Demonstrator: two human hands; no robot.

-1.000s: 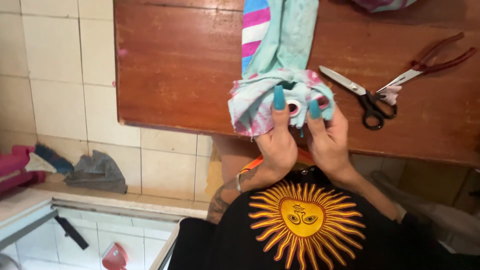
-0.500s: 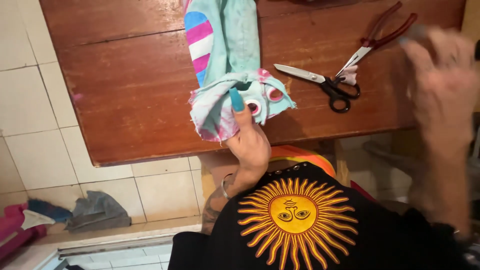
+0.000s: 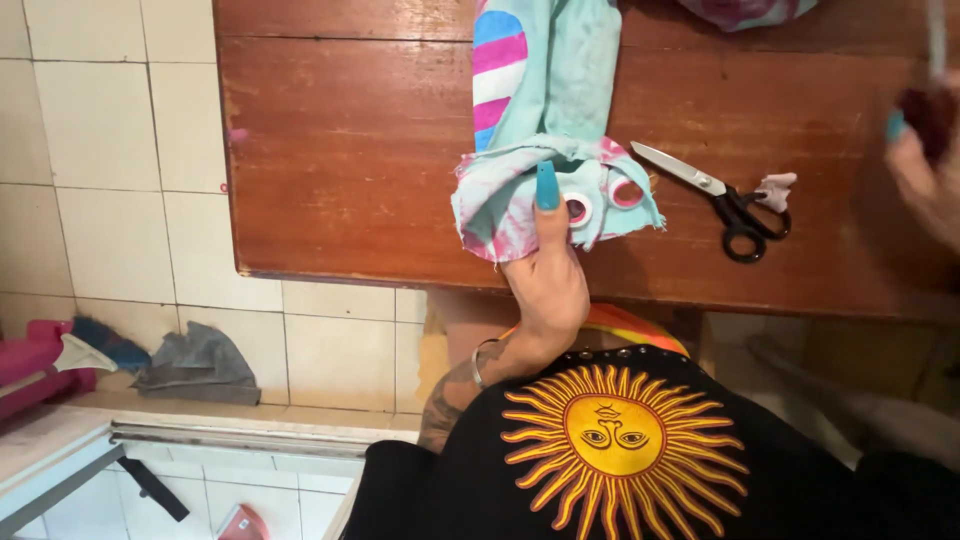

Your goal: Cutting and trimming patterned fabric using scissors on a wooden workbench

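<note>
Cloth: pale teal fabric bundle (image 3: 545,120), pink-stained, striped patch.
Left hand (image 3: 548,275): pinches its edge.
Right hand (image 3: 925,165): blurred, grip unclear.
Surface: wooden table (image 3: 350,170), scissors (image 3: 715,195).
Room: tiled floor (image 3: 90,150).

left hand (image 3: 545,285): pinching the folded edge of the cloth (image 3: 545,110) at the desk's (image 3: 350,160) near side | right hand (image 3: 925,165): blurred, raised right of the cloth, grip unclear | scissors (image 3: 725,200): flat on desk, just right of the cloth

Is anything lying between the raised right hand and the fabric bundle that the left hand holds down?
Yes: the scissors lie on the wooden table between the right hand and the fabric bundle under the left hand.
</note>
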